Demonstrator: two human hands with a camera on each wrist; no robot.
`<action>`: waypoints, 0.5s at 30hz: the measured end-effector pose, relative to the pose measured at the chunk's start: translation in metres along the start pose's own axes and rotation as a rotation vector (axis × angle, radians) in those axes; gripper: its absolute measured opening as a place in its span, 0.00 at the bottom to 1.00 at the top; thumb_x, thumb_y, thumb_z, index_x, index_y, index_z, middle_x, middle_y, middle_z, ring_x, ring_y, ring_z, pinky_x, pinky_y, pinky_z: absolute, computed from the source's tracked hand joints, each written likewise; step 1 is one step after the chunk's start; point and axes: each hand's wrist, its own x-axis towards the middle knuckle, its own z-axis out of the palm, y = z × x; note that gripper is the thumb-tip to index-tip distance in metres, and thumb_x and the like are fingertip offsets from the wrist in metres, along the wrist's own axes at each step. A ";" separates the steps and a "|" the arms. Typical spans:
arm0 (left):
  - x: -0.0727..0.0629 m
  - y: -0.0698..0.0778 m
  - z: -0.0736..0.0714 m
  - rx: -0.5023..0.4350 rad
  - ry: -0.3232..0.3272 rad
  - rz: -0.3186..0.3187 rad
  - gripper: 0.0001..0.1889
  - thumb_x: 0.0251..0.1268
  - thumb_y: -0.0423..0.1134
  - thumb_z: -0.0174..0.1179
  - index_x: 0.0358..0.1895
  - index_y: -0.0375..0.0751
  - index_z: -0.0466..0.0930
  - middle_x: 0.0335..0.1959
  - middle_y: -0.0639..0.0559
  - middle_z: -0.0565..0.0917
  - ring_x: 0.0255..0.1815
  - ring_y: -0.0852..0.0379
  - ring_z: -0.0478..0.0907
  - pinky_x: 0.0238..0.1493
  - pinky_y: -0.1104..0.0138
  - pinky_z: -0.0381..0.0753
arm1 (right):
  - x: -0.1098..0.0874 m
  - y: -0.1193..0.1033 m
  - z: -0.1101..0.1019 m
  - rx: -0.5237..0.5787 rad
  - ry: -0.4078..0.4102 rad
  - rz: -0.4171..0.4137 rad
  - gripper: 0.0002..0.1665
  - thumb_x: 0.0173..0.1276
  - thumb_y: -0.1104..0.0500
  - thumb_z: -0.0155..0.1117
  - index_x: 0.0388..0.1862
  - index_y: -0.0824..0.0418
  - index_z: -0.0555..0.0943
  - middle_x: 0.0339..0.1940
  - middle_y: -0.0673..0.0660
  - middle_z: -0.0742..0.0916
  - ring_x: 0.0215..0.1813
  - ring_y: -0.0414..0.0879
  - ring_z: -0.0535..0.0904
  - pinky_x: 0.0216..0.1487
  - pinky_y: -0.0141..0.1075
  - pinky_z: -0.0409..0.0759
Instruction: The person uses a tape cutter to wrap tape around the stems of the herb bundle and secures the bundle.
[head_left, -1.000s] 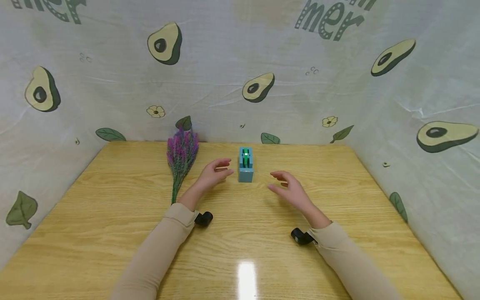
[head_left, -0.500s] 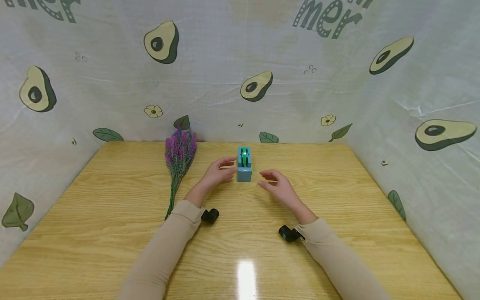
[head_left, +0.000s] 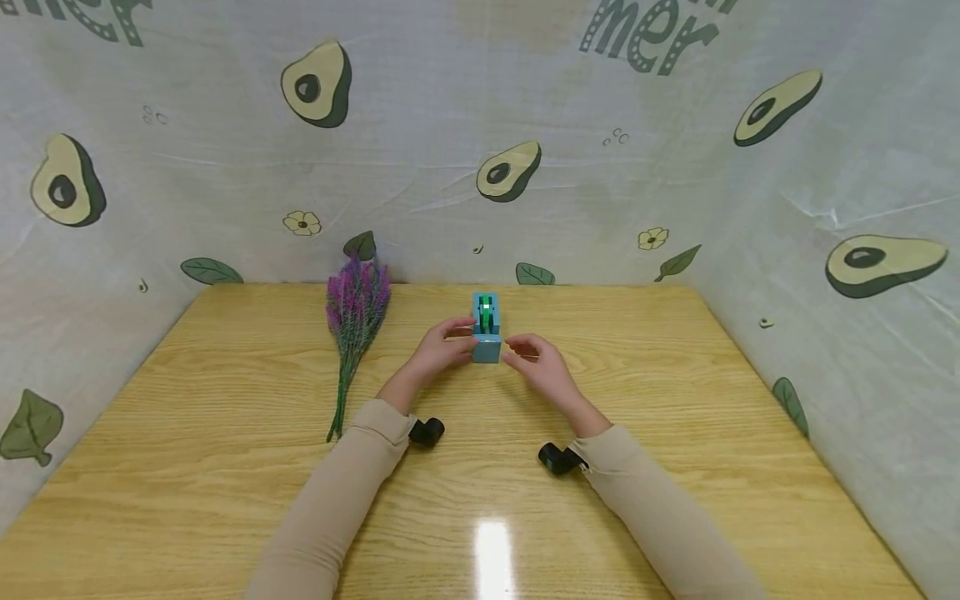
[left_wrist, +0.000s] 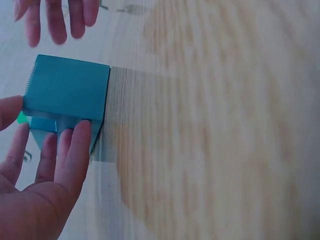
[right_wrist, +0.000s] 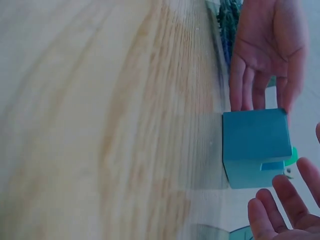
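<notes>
A blue tape dispenser [head_left: 486, 349] with a green tape roll [head_left: 486, 310] in it stands upright on the wooden table, between both hands. My left hand [head_left: 441, 347] is at its left side. In the left wrist view, fingertips of the left hand [left_wrist: 50, 187] touch the side of the dispenser [left_wrist: 67, 87], fingers loosely bent and thumb by the top edge. My right hand [head_left: 542, 364] hovers just off the right side with its fingers spread. A gap shows between the right hand [right_wrist: 292, 215] and the dispenser [right_wrist: 257, 135] in the right wrist view.
A bunch of purple artificial lavender [head_left: 356, 312] lies on the left of the table [head_left: 637, 358], stems toward me. Behind the table and at both sides hangs a pale cloth [head_left: 420, 150] printed with avocados. A small black camera [head_left: 558, 458] sits at each wrist.
Both hands have closed in on the tape dispenser. My right hand came left from farther off, and my left hand shifted slightly right to its side. The dispenser has stayed on its spot.
</notes>
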 end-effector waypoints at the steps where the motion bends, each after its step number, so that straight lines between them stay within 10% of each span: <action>1: 0.000 0.000 0.000 -0.003 0.000 0.000 0.22 0.66 0.32 0.57 0.63 0.39 0.69 0.59 0.38 0.69 0.53 0.44 0.73 0.52 0.56 0.76 | 0.001 0.000 0.002 0.009 0.004 0.006 0.21 0.66 0.60 0.62 0.54 0.71 0.75 0.54 0.67 0.78 0.57 0.57 0.71 0.60 0.46 0.69; 15: 0.001 -0.003 0.000 -0.025 0.006 0.000 0.22 0.66 0.32 0.56 0.63 0.40 0.69 0.58 0.39 0.68 0.53 0.45 0.74 0.52 0.58 0.77 | 0.021 -0.001 0.016 0.082 0.035 0.078 0.21 0.66 0.57 0.62 0.54 0.67 0.77 0.51 0.63 0.80 0.54 0.53 0.74 0.54 0.43 0.74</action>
